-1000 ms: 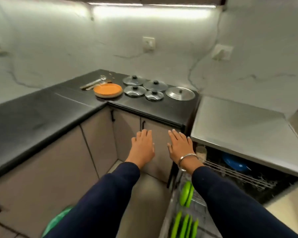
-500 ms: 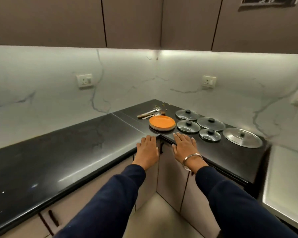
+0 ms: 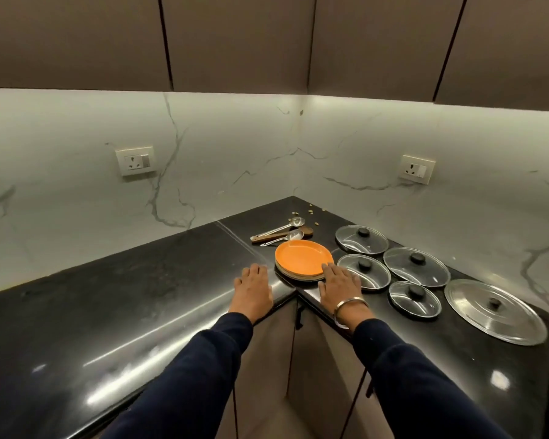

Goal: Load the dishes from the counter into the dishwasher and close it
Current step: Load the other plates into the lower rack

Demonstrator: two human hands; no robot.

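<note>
Left hand and right hand, both flat with fingers straight and holding nothing, reach over the glossy black surface toward the stack of plates; the right fingertips are just beside its rim. Step in hand, as judged: picking up the plates for loading. The next move calls for a grip under both sides of the stack. The top plate is smooth, round, orange. Beyond lie metal spoons; to the right, domed glass lids with black knobs and one steel lid.

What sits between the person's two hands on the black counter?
In the head view, only bare black counter at its inner corner separates left hand from right hand; the orange plate stack lies just beyond.
</note>
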